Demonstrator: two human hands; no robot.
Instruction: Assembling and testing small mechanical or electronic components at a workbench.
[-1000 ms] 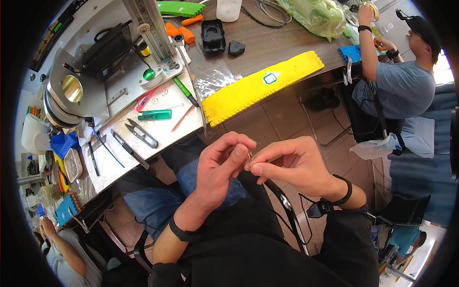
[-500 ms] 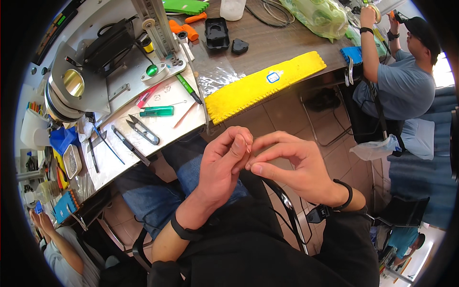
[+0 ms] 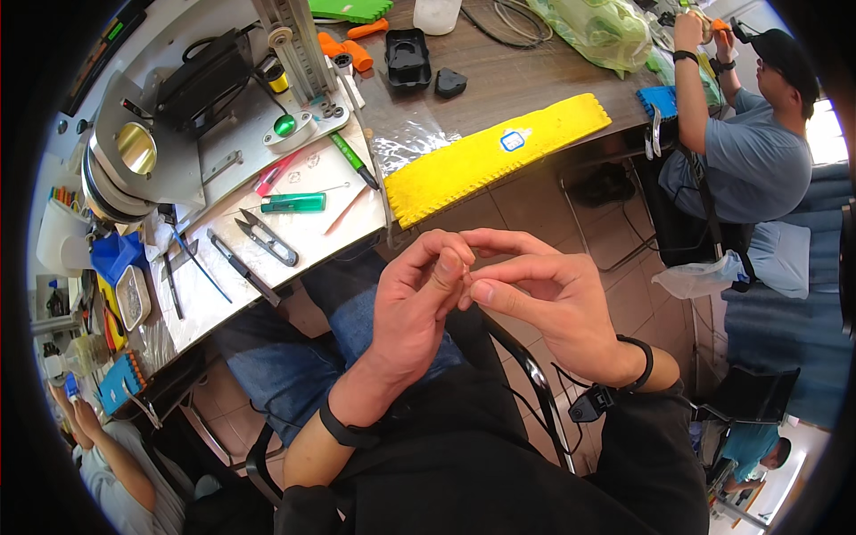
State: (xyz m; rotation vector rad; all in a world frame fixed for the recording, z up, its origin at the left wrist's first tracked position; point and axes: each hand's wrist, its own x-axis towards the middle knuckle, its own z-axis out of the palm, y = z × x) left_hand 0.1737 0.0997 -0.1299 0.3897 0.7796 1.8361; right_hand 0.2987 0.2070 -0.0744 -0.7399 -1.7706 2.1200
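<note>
Both my hands are raised in front of my lap, their fingertips meeting just off the table's edge. My left hand point(image 3: 413, 299) is curled, thumb pressed against the fingers. My right hand point(image 3: 557, 299) pinches with thumb and forefinger right beside the left thumb tip. Whatever is between the fingers is too small or too hidden to make out. Closest to the hands is a long yellow foam strip point(image 3: 481, 160) with notched edges and a small label. To the left on the white work surface lie thread snips point(image 3: 267, 239), a green-handled hook tool point(image 3: 292, 203) and a dark craft knife point(image 3: 242, 267).
A metal machine with a round brass-coloured drum point(image 3: 136, 149) fills the left end of the table. A green marker point(image 3: 354, 160), a black open case point(image 3: 407, 61) and a green plastic bag point(image 3: 597, 36) lie further back. Co-workers sit at right point(image 3: 749, 143) and lower left point(image 3: 134, 468).
My right thumb and forefinger have drawn in closer against the left fingertips, and the right hand has tipped slightly. My left hand has hardly moved.
</note>
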